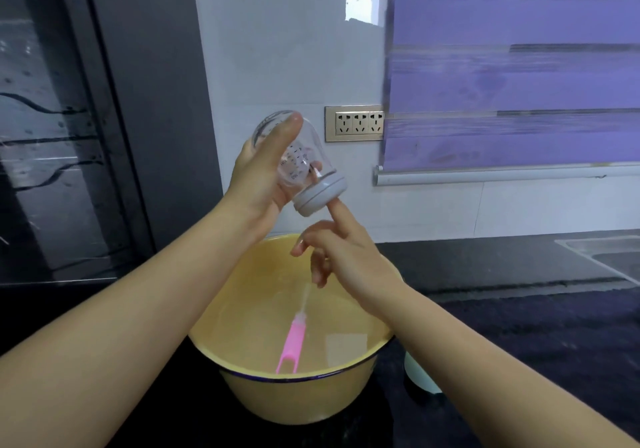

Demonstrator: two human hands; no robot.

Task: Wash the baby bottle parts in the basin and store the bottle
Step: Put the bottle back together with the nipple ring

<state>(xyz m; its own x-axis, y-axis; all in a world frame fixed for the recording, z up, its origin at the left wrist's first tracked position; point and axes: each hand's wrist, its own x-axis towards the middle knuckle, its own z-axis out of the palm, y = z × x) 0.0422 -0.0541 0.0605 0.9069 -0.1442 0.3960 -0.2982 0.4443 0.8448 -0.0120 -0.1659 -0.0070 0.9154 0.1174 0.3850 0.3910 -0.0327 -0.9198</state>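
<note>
Yellow basin [242,374] rim below raised bottle [302,158]

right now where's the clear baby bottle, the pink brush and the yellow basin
clear glass baby bottle [302,151]: head view, its marked wall
pink plastic brush [293,341]: head view, its handle
yellow round basin [294,399]: head view, its outer wall

On the counter [519,309], the basin [294,399] stands near the front edge; a brush [292,343] lies in it, a container [420,375] just right.
</note>
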